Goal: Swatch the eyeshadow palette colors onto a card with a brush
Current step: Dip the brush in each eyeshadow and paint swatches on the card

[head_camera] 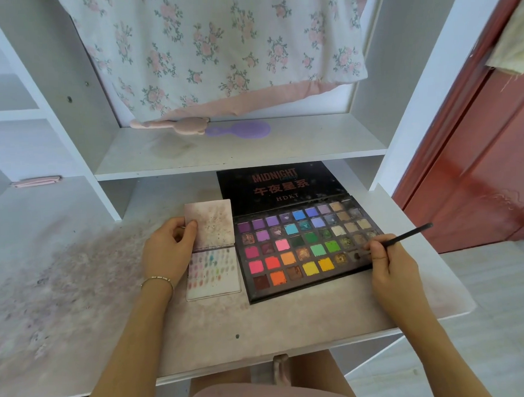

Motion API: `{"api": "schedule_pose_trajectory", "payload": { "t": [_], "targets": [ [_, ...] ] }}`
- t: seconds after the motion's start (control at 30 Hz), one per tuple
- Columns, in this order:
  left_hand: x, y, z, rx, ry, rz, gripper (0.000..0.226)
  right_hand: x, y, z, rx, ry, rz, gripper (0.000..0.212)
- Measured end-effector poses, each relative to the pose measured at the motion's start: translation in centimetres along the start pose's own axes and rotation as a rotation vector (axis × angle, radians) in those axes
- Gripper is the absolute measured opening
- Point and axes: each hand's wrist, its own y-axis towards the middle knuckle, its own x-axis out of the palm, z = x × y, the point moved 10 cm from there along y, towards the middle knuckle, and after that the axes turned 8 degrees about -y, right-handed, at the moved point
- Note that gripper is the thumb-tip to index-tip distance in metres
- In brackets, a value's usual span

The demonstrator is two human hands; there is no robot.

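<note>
An open black eyeshadow palette (305, 247) with several rows of coloured pans lies on the desk, its lid (281, 184) folded back flat. To its left lies a small white card booklet (213, 272) bearing several rows of colour swatches; its stained upper leaf (213, 223) is lifted. My left hand (170, 247) pinches the left edge of that upper leaf. My right hand (390, 267) holds a thin dark brush (406, 236) like a pen, with the tip down at the brown pans near the palette's right edge.
The pinkish desk top (215, 320) is smeared with powder on its left part. A shelf (240, 151) behind holds a purple hairbrush (239, 129) and a pink item (176, 124). Floral fabric (218, 50) hangs above. A red door (478, 159) stands at right.
</note>
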Motion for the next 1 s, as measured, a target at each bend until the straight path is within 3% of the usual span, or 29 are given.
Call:
{"api": "schedule_pose_trajectory", "payload": {
  "t": [0.3, 0.8, 1.0],
  "targets": [
    [0.2, 0.1, 0.0, 0.009, 0.020, -0.019, 0.027, -0.1, -0.7, -1.9, -0.052, 0.092, 0.011, 0.019],
    [0.2, 0.1, 0.2, 0.012, 0.016, -0.045, 0.016, 9.2, -4.5, -12.9, -0.285, 0.273, -0.272, 0.031],
    [0.2, 0.1, -0.2, -0.010, -0.033, -0.037, 0.015, 11.6, -4.7, -13.6, -0.269, 0.230, -0.332, 0.014]
  ]
}}
